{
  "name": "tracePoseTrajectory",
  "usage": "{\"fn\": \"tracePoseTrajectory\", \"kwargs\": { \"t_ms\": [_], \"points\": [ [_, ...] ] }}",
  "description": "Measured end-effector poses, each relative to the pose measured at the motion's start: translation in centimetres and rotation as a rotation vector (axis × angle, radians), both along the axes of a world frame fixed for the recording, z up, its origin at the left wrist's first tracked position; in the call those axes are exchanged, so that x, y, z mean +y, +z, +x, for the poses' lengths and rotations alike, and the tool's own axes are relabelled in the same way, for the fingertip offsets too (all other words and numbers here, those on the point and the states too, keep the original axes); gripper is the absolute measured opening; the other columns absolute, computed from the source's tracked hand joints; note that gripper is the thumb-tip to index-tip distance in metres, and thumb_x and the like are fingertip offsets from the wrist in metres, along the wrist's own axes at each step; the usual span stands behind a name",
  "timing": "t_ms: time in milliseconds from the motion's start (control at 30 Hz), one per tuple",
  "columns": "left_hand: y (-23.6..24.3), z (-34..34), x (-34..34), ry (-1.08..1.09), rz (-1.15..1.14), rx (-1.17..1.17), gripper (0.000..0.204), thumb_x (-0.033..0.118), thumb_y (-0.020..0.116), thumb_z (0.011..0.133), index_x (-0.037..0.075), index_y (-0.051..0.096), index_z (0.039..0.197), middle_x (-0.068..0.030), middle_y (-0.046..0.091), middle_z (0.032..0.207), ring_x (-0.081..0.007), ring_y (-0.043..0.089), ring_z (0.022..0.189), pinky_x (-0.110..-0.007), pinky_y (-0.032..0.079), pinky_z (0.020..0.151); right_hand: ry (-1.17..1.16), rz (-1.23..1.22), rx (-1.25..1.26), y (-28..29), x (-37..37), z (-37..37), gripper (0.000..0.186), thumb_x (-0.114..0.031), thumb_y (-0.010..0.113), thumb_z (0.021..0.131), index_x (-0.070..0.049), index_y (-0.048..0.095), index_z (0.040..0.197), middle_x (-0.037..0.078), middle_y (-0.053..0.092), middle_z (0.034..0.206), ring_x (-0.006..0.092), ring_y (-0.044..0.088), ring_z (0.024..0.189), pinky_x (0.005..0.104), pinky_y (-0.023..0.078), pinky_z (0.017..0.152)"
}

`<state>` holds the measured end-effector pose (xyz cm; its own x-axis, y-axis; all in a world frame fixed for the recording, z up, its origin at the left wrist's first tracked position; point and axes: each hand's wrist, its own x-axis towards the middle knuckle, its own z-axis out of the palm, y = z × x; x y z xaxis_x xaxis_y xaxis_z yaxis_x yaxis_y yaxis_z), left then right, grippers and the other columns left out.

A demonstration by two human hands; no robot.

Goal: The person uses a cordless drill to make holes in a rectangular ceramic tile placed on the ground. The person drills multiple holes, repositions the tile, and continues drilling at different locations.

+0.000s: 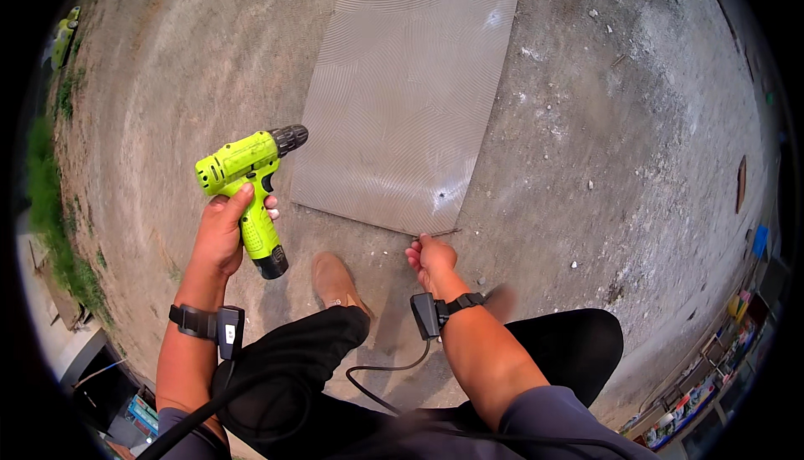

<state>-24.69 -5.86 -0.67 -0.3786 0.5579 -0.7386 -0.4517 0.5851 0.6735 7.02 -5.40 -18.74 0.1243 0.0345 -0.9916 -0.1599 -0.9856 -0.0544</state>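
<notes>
My left hand (224, 230) is wrapped round the grip of a lime-green cordless drill (243, 164). The drill's black chuck points right and slightly up, and no bit shows in it. At the near edge of a grey rectangular slab (394, 92), my right hand (432, 257) pinches a thin dark rod (450, 231) that resembles a drill bit. Fine curved ridges cover the slab, which lies flat on the ground. Toward its near right corner is a small dark spot (442, 195) with pale dust around it.
My shoe (339, 282) stands just short of the slab. A black cable (368, 368) runs from my right wrist band. Pale rubble dots the ground at right, near a brown strip (741, 184). Cluttered shelves (695, 393) stand at lower right, and grass (46, 184) grows at left.
</notes>
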Motion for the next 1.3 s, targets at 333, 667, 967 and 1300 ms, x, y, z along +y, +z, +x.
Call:
{"fn": "tracePoseTrajectory", "kwargs": {
  "t_ms": [333, 667, 967, 1300],
  "points": [
    [0.3, 0.3, 0.3, -0.043, 0.06, 0.047, 0.036, 0.023, 0.059, 0.1, 0.0, 0.053, 0.127, -0.0112, 0.065, 0.106, -0.0197, 0.067, 0.088, -0.034, 0.058, 0.078, 0.036, 0.061, 0.085, 2.9, -0.3, 3.2, 0.011, -0.012, 0.054, 0.097, -0.003, 0.054, 0.103, 0.009, 0.065, 0.089, 0.018, 0.066, 0.069, 0.0276, 0.053, 0.052],
    [2.2, 1.2, 1.1, -0.05, 0.1, 0.006, 0.037, 0.022, 0.062, 0.098, -0.002, 0.054, 0.126, -0.0117, 0.065, 0.107, -0.0199, 0.068, 0.088, -0.035, 0.059, 0.079, -0.042, 0.173, 0.21, 7.4, 3.4, 3.9, 0.015, -0.018, 0.053, 0.102, -0.006, 0.056, 0.109, 0.005, 0.064, 0.096, 0.0139, 0.065, 0.08, 0.0242, 0.055, 0.062],
    [9.9, 5.4, 3.7, -0.113, 0.338, -0.09, 0.04, 0.023, 0.061, 0.099, -0.001, 0.052, 0.131, -0.0128, 0.066, 0.11, -0.0219, 0.068, 0.095, -0.038, 0.058, 0.084, 0.074, 0.758, 0.508, 19.5, 16.2, 3.0, 0.019, -0.017, 0.059, 0.099, -0.008, 0.056, 0.116, 0.004, 0.063, 0.099, 0.0166, 0.064, 0.087, 0.0266, 0.052, 0.069],
    [11.5, 15.5, 1.9, 0.099, 0.371, -0.611, 0.04, 0.037, 0.058, 0.096, 0.002, 0.057, 0.116, -0.0159, 0.063, 0.091, -0.0266, 0.062, 0.08, -0.04, 0.053, 0.074, 0.126, 1.165, 0.759, 24.9, 18.3, 4.6, 0.02, -0.016, 0.061, 0.099, -0.009, 0.064, 0.117, 0.004, 0.068, 0.103, 0.0159, 0.067, 0.093, 0.0284, 0.055, 0.075]
  ]
}}
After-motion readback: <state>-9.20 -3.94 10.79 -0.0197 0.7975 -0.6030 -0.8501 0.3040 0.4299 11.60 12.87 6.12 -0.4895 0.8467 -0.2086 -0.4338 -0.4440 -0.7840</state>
